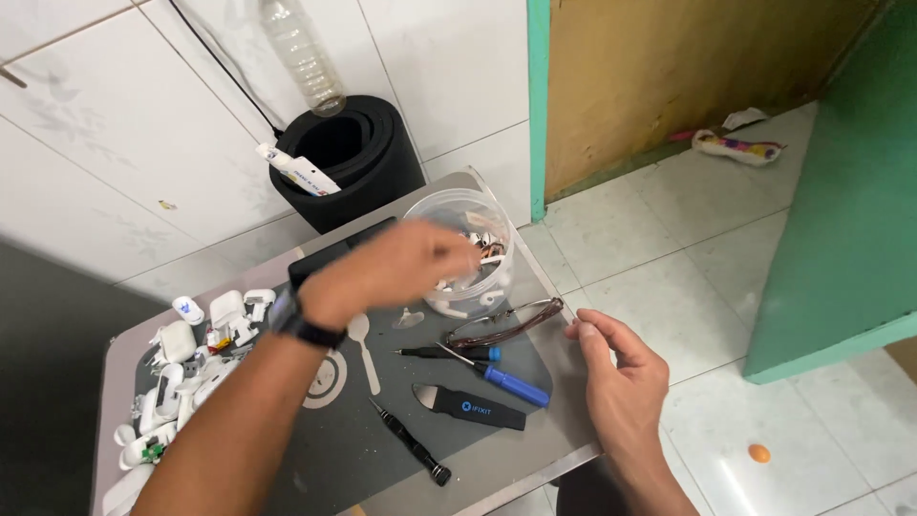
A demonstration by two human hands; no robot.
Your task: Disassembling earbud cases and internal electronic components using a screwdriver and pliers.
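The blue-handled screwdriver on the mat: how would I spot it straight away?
Find the grey mat on the small table, with a clear plastic tub at its far edge. Below the tub, near the person's right hand, lies the blue-handled screwdriver. It is the only tool with an all-blue handle; the black screwdriver is dark throughout.

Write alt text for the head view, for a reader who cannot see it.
A person's left hand reaches into a clear plastic tub of small white parts, while the right hand rests at the edge of a grey work mat. On the mat lie a blue screwdriver, a black screwdriver, eyeglasses and a pile of white earbud cases.
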